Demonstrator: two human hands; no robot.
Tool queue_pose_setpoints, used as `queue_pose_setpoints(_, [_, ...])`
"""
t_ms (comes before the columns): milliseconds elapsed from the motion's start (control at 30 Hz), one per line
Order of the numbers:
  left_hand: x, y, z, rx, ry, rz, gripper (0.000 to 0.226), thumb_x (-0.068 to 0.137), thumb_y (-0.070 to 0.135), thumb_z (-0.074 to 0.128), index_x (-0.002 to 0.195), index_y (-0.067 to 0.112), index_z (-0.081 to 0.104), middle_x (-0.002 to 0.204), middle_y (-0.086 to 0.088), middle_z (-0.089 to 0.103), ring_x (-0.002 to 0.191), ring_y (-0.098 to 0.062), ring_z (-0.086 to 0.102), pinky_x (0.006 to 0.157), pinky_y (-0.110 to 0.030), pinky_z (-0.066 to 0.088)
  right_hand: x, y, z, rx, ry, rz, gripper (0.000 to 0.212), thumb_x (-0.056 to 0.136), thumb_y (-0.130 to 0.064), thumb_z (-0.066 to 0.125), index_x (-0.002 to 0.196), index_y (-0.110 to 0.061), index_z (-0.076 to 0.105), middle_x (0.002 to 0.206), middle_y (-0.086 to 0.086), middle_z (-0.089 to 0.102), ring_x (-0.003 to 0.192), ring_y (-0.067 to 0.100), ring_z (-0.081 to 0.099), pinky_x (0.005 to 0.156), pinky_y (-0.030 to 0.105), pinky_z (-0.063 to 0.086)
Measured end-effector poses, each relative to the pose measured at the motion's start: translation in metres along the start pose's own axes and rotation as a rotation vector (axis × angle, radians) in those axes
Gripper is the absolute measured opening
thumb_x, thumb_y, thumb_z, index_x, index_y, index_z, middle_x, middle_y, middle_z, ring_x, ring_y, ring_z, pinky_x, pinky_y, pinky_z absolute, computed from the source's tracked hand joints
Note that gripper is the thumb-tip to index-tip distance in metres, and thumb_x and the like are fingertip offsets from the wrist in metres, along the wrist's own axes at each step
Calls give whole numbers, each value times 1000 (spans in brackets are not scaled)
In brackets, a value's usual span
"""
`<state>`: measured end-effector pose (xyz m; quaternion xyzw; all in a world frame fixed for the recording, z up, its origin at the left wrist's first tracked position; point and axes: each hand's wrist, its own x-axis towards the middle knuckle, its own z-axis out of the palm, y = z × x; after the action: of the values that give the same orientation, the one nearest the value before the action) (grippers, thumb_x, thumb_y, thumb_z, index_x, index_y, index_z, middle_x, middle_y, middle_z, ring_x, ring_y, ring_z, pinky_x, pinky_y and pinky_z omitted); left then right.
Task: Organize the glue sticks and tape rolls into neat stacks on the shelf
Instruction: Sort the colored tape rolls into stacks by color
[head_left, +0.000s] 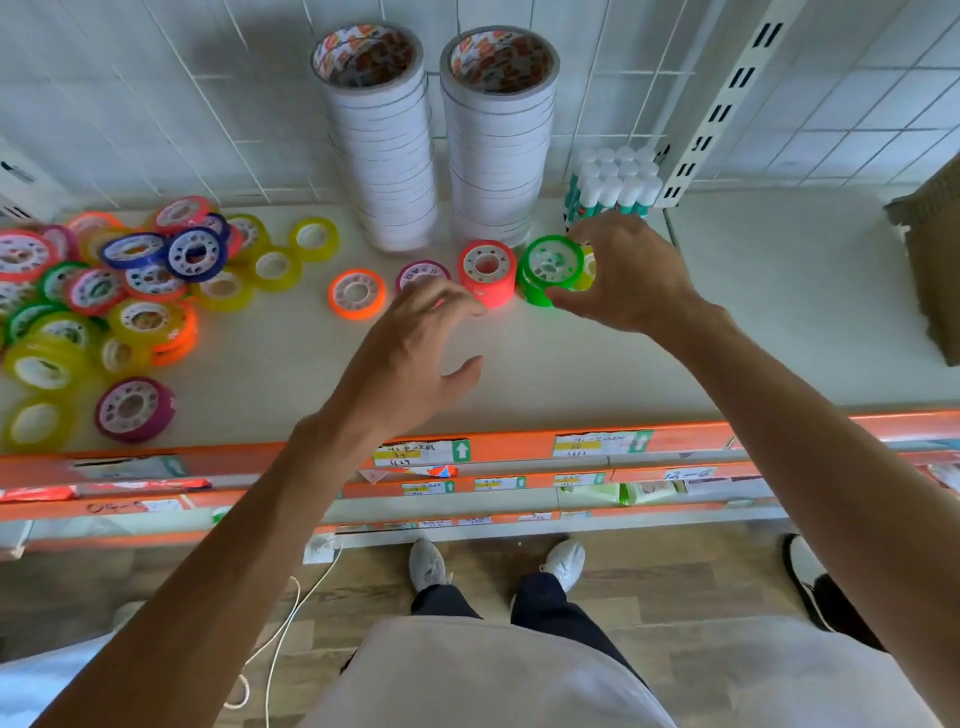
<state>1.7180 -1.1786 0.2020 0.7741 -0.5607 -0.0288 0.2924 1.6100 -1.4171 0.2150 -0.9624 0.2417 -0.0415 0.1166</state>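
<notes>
My right hand (618, 275) pinches the top roll of the green stack (548, 270); my left hand (415, 353) hangs open, nearest the purple roll (422, 274) lying flat just beyond its fingertips.

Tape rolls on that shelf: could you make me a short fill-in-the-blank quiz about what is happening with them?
1. The right hand grips the ____ tape stack.
2. Left of it stands a ____ tape stack.
3. The two tall white tape stacks stand against the shelf's ____ wall.
4. The left hand holds ____.

Missing words: green; pink; back; nothing
</notes>
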Motion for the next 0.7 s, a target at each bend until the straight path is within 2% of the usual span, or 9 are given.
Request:
queue_pose_setpoints(167, [-8,1,0,17,12,-39,39,80,16,75,117,8,66,115,-4,61,109,-26,56,95,-24,39,5,5,8,-18,-38,-13,64,74,-57,76,120,-15,59,120,9,57,113,27,50,95,40,44])
queue_pose_setpoints(267, [-11,1,0,12,7,-52,38,83,22,70,118,9,66,115,-3,61,109,-25,55,94,-23,39,4,5,9,-4,-36,-15,64,75,-56,76,120,-15,59,122,9,56,115,27,49,97,40,43])
queue_pose_setpoints(333, [-12,1,1,8,0,-58,38,84,26,66,118,9,66,116,-2,61,110,-24,55,95,-27,42,3,5,10,6,-34,-11,64,75,-56,76,121,-15,59,123,8,56,116,27,49,97,40,42])
queue_pose_setpoints(467, [-13,2,6,3,-11,-77,37,83,20,73,118,9,66,115,-3,61,110,-23,55,93,-33,47,3,5,11,22,-36,-3,64,76,-57,75,123,-16,59,124,7,56,117,26,48,97,39,42])
queue_pose_setpoints(700, [-16,6,9,4,-27,-92,38,83,28,67,117,10,67,114,-3,61,109,-22,54,93,-29,44,4,3,12,19,-59,16,65,76,-58,75,123,-17,59,126,7,57,118,27,48,98,39,42])
